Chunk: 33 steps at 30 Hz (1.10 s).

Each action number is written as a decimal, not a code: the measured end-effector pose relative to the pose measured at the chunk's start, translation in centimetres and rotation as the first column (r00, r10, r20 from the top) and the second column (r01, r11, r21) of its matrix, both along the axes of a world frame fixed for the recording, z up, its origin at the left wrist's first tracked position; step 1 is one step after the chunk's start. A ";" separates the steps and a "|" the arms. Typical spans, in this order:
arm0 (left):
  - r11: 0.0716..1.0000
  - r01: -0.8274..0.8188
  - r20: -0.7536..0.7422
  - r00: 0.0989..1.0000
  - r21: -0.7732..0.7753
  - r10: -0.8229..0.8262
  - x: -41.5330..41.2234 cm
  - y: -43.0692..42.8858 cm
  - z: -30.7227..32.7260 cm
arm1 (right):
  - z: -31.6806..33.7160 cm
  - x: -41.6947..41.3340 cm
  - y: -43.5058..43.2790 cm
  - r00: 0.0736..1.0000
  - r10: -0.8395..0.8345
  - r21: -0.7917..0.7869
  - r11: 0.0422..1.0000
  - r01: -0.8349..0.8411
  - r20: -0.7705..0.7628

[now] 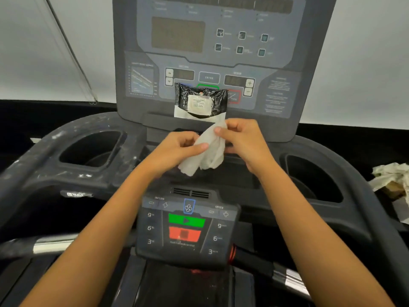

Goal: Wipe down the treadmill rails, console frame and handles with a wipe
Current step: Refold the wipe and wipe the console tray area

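A crumpled white wipe hangs between both hands above the middle of the treadmill console. My left hand pinches its lower left part, and my right hand grips its upper right edge. Just behind them, a black wipe packet with a white label leans against the upright console frame. The dusty left handle rail curves toward me, with white smears on it. The right handle rail looks darker.
A lower control pad with green and red buttons sits below my forearms. Cup-holder wells lie at the left and the right. Crumpled paper lies at the far right. Metal grip bars show at the left and the right.
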<state>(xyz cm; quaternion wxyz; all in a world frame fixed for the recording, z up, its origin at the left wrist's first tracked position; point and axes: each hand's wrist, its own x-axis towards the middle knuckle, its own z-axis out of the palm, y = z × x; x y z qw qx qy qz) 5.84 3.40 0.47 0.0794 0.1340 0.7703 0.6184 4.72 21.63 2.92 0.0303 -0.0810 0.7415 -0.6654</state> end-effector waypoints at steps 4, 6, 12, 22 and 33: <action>0.994 -0.041 -0.089 0.995 0.101 0.050 0.1 0.6 1.9 | 1.4 -0.4 0.9 0.988 -0.012 -0.049 0.999 0.005 -0.153; 0.979 -0.086 -0.101 0.989 0.184 0.106 0.3 0.8 2.6 | 1.4 -0.5 1.2 0.989 -0.005 -0.148 0.989 -0.017 -0.148; 0.776 -0.491 -0.219 0.871 -0.396 0.439 -1.4 0.3 -0.6 | -3.4 -3.0 2.2 0.993 -0.052 0.459 0.883 0.094 -0.104; 0.480 -0.086 0.091 0.938 -0.873 0.333 -0.8 11.9 -5.6 | -10.2 -2.3 3.2 0.904 -0.416 0.272 0.863 0.425 -0.092; 0.254 0.059 0.220 0.704 -0.965 0.675 -5.1 5.3 -7.6 | -10.9 -1.4 4.4 0.878 -0.474 0.122 0.869 0.479 -0.067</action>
